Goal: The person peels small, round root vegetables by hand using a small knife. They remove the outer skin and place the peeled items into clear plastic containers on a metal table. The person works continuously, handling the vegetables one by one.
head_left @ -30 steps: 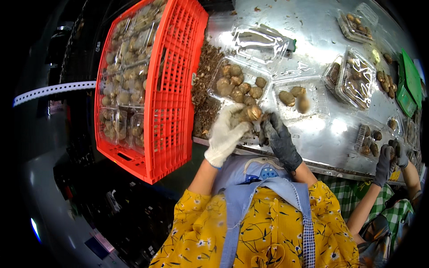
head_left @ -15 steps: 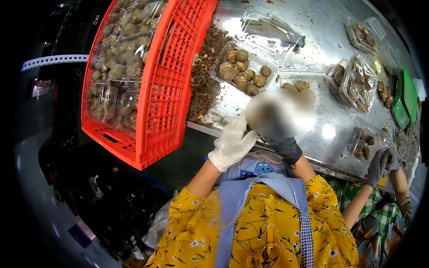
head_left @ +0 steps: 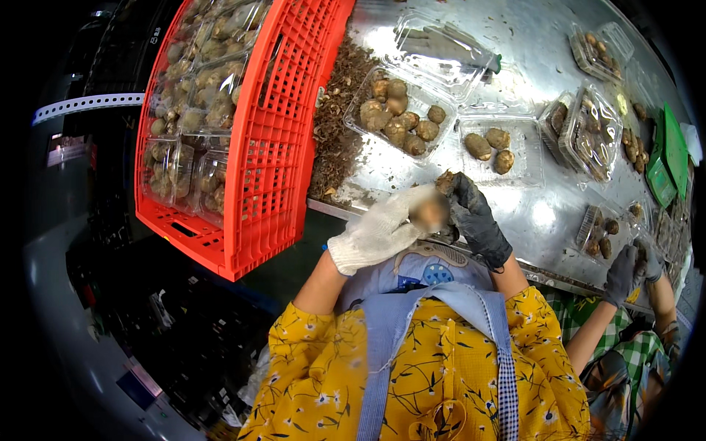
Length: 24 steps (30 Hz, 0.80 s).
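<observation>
My left hand (head_left: 379, 231), in a white knitted glove, is closed around a small round brown taro (head_left: 431, 213), which is partly blurred. Close beside it is my right hand (head_left: 479, 224) in a black glove. Its thumb and fingers pinch a ragged brown scrap of peel (head_left: 444, 182) just above the taro. Both hands are over the table's near edge, in front of my body. Beyond them stands an open clear plastic box (head_left: 351, 122) with several taros in it. To its right, a second clear box (head_left: 531, 173) contains three taros.
A red crate (head_left: 268, 147) full of packed clear boxes stands at left. Brown peelings (head_left: 340, 110) lie beside it on the metal table (head_left: 529, 81). Filled boxes (head_left: 590, 140) and a green object (head_left: 668, 158) are at right. A co-worker's grey-gloved hands (head_left: 632, 270) work nearby.
My right hand has come up, and a brown scrap shows at its fingertips. My left hand has shifted slightly left and down. Three taros now show in the right box, where two showed before.
</observation>
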Available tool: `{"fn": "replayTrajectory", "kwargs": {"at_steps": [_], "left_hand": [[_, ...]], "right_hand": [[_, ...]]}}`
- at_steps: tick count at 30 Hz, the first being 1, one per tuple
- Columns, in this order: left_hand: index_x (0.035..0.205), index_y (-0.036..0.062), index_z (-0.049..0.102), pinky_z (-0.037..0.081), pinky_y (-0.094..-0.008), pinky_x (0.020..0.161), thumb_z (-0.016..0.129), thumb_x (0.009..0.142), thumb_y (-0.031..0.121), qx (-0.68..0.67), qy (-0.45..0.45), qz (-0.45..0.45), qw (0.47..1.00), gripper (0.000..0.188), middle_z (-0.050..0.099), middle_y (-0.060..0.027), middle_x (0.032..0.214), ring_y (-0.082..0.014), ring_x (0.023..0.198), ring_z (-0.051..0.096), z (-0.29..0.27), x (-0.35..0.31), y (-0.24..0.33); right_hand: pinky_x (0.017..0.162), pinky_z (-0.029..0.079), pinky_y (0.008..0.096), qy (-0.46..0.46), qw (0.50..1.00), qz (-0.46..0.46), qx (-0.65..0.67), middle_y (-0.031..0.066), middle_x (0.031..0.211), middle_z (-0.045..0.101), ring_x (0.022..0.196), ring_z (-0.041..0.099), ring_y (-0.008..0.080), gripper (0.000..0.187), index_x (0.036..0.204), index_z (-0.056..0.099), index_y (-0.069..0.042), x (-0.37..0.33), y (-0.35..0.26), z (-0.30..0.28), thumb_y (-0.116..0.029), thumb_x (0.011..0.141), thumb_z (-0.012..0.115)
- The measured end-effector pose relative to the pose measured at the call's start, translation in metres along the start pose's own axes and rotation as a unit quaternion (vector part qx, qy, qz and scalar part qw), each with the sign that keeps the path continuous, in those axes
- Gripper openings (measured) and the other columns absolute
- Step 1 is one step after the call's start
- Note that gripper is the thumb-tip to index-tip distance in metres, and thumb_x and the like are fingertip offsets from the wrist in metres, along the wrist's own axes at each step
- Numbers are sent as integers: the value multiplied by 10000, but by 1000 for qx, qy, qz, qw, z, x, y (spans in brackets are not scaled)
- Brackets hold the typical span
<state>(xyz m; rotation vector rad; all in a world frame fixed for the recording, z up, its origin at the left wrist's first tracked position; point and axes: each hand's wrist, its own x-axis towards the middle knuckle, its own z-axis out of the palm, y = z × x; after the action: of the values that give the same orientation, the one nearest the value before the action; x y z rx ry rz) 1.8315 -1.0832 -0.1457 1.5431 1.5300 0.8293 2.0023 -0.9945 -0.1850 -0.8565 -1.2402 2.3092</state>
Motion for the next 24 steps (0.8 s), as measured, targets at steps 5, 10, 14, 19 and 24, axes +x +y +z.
{"fn": "replayTrajectory", "kwargs": {"at_steps": [5, 10, 14, 19, 24], "left_hand": [[1234, 35, 475, 471, -338, 833, 617, 752, 47, 22, 4, -51, 998, 503, 594, -182, 1051, -307, 974, 593, -8, 5, 12], [1186, 24, 508, 472, -347, 836, 598, 760, 33, 101, -78, 43, 991, 436, 591, -183, 1037, -304, 979, 591, -11, 4, -3], [1164, 22, 526, 471, -347, 831, 625, 782, 68, 95, -113, 28, 989, 398, 593, -167, 1039, -301, 962, 591, -16, 3, -7], [1092, 21, 557, 479, -349, 785, 658, 807, 143, 9, -68, 62, 996, 326, 596, -153, 978, -316, 898, 592, -16, 7, -5], [1155, 35, 531, 477, -353, 844, 610, 777, 78, 56, -150, -43, 986, 389, 583, -136, 1076, -303, 989, 575, -29, 18, 23]], "right_hand": [[543, 453, 257, -32, 979, -35, -200, 39, 790, 561, 609, 533, 99, 297, 1055, 497, -26, 1, -22, -6, -159, 825, 629], [644, 487, 302, -86, 910, -102, -393, 94, 850, 629, 736, 575, 120, 375, 1006, 519, -5, 3, -42, 2, -221, 771, 716], [764, 478, 291, -104, 977, -25, -183, 78, 963, 618, 858, 567, 124, 351, 1115, 507, 10, 2, -26, -7, -108, 818, 653], [894, 434, 269, -66, 995, 71, 34, 56, 1118, 557, 990, 521, 120, 436, 1228, 474, 19, 5, -9, -10, -70, 832, 634], [868, 453, 274, -72, 994, 68, -53, 57, 1081, 572, 970, 538, 118, 396, 1212, 485, 9, 5, -20, -5, -84, 850, 617]]}}
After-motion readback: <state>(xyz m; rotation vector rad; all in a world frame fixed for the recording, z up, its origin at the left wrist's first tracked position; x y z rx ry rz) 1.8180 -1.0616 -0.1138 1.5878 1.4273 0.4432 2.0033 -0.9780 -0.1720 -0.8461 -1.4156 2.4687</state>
